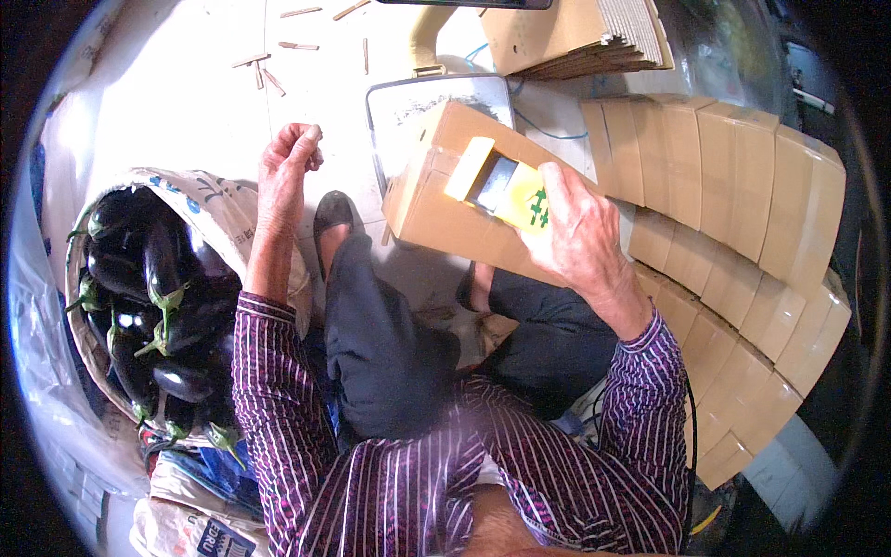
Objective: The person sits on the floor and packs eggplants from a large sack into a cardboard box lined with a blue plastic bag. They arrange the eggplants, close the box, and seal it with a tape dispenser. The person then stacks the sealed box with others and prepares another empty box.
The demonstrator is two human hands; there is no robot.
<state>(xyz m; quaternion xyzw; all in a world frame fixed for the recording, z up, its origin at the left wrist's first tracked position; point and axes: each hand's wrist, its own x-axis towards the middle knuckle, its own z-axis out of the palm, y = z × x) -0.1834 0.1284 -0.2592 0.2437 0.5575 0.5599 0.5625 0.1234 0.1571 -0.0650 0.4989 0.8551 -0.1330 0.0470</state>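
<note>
My right hand (585,233) grips a yellow hand-held tool (525,198), which looks like a packing-tape dispenser. It has green marks and a dark grey gap in its middle, and its far end lies over the top of a closed cardboard box (445,226). This box sits at a slant on the metal platform of a floor scale (400,108), in front of my knees. My left hand (292,157) is raised left of the box and touches nothing around it. Its thumb rests against curled fingers, with nothing visible in them.
At my left stands a woven sack (230,202) full of eggplants (163,264). Stacked cardboard boxes (731,153) line my right side. Flat folded cartons (557,35) lie beyond the scale's yellow post (428,38). Short wooden strips (299,46) are scattered on the pale floor.
</note>
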